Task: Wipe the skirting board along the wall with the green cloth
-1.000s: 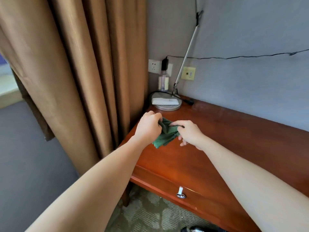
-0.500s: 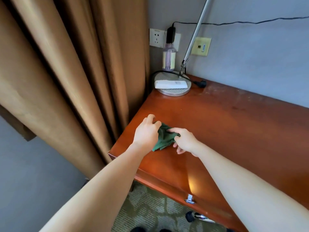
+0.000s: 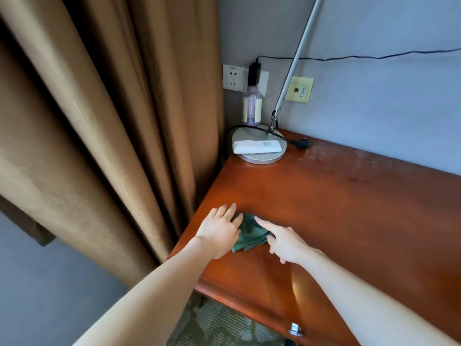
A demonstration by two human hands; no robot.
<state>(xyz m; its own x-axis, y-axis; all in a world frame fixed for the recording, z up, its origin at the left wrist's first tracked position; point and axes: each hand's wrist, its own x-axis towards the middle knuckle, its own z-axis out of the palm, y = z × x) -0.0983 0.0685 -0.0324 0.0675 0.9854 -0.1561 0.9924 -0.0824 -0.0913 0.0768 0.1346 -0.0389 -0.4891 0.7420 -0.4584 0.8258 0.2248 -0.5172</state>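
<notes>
The green cloth (image 3: 249,236) lies crumpled on the red-brown wooden desk (image 3: 349,208), near its left edge. My left hand (image 3: 219,231) lies over the cloth's left side with its fingers straight. My right hand (image 3: 282,242) is at the cloth's right side, its straight index finger resting on the cloth. Neither hand grips it. No skirting board is in view.
A heavy brown curtain (image 3: 99,133) hangs just left of the desk. At the back corner stand a round lamp base (image 3: 259,157) with a white remote (image 3: 257,146) on it, a bottle (image 3: 252,106), wall sockets (image 3: 233,77) and a cable. Patterned carpet (image 3: 219,325) shows below.
Both hands let go of the cloth and straightened their fingers; before, they pinched it between them. The cloth now lies on the desk. The camera tilted down and came closer.
</notes>
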